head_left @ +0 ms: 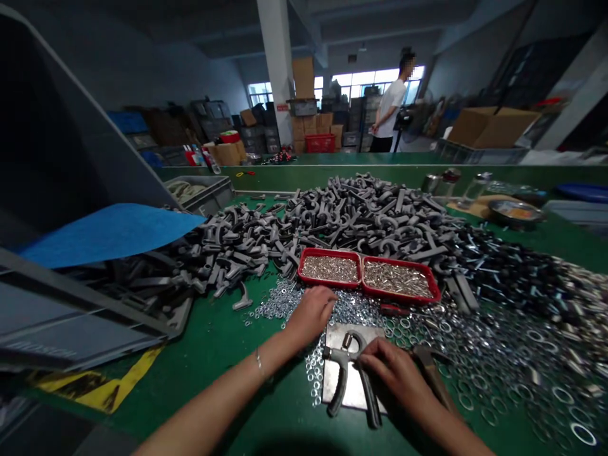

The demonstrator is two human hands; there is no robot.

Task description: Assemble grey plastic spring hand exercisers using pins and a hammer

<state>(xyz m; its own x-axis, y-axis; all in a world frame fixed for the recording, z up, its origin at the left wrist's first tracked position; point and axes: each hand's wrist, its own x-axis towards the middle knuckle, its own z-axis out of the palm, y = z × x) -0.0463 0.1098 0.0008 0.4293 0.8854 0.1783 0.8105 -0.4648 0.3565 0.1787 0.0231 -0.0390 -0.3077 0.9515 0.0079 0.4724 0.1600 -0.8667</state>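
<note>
My left hand (310, 315) is over the small metal rings just in front of the left red tray (304, 278). Its fingers curl together toward the thumb, and whatever they pinch is hidden. With fingers closed, my right hand (392, 362) grips the right side of a grey plier-like metal tool (341, 373). This tool lies on a square metal plate (354, 394), its two handles spread toward me. A short metal cylinder (348, 342) sits at its upper part. Beside my right forearm lies a hammer (430, 373), partly covered.
Behind the trays rises a large heap of grey metal castings (361, 209). The right red tray (434, 288) holds small pins. Loose rings (494, 380) and black parts (503, 266) spread to the right. A grey crate (95, 316) stands at left. A person (392, 101) stands in the background.
</note>
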